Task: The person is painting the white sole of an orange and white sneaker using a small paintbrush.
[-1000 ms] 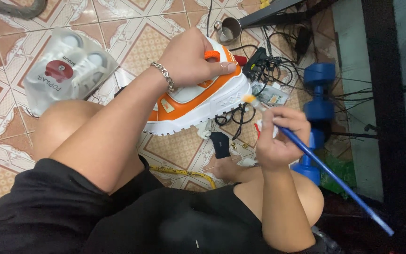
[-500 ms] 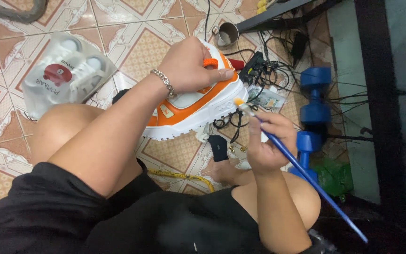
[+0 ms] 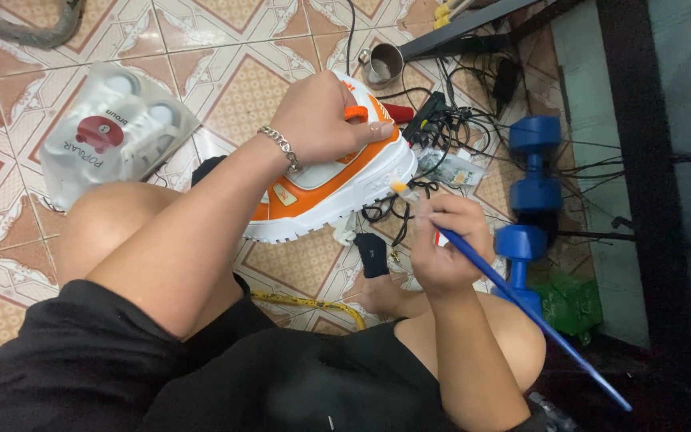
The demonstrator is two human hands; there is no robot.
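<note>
Sneaker (image 3: 325,188), white and orange with a chunky white sole, sits tilted above the tiled floor (image 3: 241,96), propped against the person's bare left knee (image 3: 113,232); the left hand (image 3: 325,120) lies over its top, fingers curled and clamped around the upper near an orange loop, a silver chain bracelet (image 3: 281,148) on the wrist. The right hand (image 3: 445,252) is closed in a pinch on a long blue-handled paintbrush (image 3: 521,308), held like a pen; its pale bristle tip (image 3: 399,188) touches or nearly touches the white toe edge of the sole, while the handle runs out past the right knee toward the lower right.

Just beyond the toe lies a tangle of black cables (image 3: 449,128), with a small printed packet (image 3: 451,168) among them and a metal cup (image 3: 381,64) farther up; two blue dumbbells (image 3: 533,172) rest to the right, near a green box (image 3: 569,300). A clear plastic bag (image 3: 109,140) holding white shoes lies on the tiles to the left, well apart from the sneaker; a yellow cord (image 3: 305,302) and a small black object (image 3: 373,254) lie between the legs, under the shoe.
</note>
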